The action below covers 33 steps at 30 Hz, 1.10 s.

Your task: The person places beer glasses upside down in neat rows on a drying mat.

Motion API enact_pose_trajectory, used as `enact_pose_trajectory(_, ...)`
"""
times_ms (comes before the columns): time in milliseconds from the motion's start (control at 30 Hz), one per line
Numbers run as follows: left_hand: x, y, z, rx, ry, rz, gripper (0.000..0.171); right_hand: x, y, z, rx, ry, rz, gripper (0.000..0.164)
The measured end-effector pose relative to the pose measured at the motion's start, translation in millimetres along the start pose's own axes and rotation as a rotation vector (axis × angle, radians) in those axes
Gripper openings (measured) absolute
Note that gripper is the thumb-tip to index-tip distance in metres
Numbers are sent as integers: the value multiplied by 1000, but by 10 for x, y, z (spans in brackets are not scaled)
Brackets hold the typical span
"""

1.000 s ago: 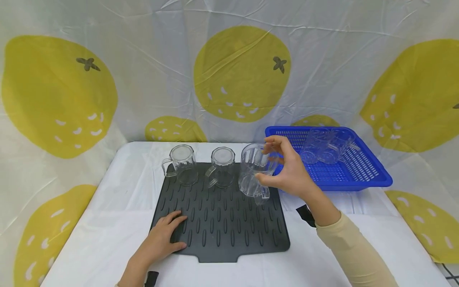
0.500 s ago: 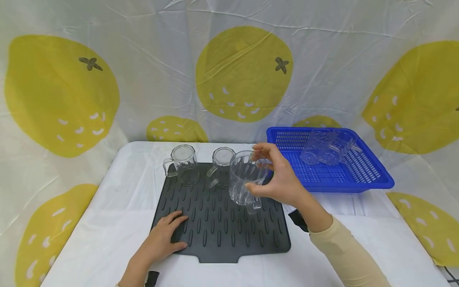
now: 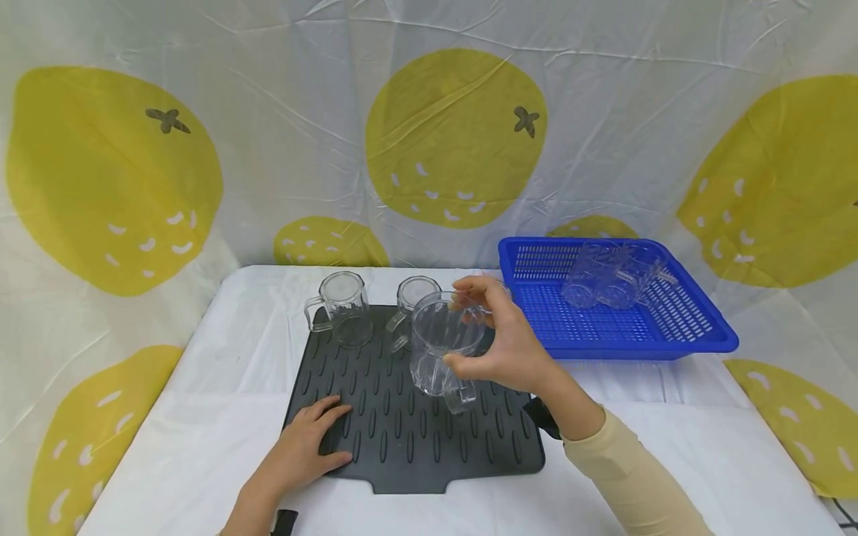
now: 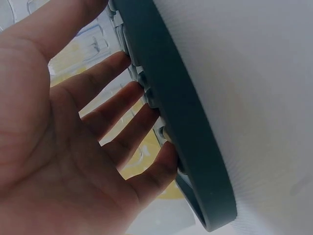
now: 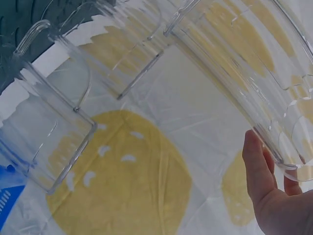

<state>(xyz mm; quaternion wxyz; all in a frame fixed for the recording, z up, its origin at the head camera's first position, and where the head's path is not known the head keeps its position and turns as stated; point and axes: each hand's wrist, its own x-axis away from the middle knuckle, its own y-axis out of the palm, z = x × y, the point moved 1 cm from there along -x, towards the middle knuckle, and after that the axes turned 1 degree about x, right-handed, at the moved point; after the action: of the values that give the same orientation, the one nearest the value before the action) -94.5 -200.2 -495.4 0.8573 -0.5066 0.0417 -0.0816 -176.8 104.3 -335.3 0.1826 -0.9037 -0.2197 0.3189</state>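
In the head view my right hand (image 3: pixel 499 339) grips a clear glass mug (image 3: pixel 436 372) near its rim, thumb on the near side and fingers on the far side. It hangs above the dark ribbed drying mat (image 3: pixel 415 447), mouth up, handle low at the right. Fingers spread, my left hand (image 3: pixel 304 443) rests on the mat's left edge; the left wrist view shows its fingertips (image 4: pixel 166 156) against that edge. Upside down at the mat's back stand a left mug (image 3: pixel 345 313) and a middle mug (image 3: pixel 409 290), partly covered. Another mug (image 5: pixel 63 142) shows near the basket in the right wrist view.
A blue plastic basket (image 3: pixel 630 350) stands at the back right of the white-covered table (image 3: pixel 221 372). Clear glass mugs (image 3: pixel 610 275) lie inside it, towards its back right. Behind the table hangs a white sheet (image 3: pixel 288 149) with yellow lemon prints.
My right hand has carried the glass mug left and nearer to me, away from the basket side, over the mat. My left hand has stayed on the mat's edge.
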Motion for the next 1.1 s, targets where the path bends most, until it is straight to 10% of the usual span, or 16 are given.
enact_pose_trajectory(667,-18,-60,102,28,-9,2,81,18,273,20,-49,3,-91,74)
enact_pose_trajectory(1100,-192,-171,364,502,208,-16,85,32,354,-43,-71,-72,-130,77)
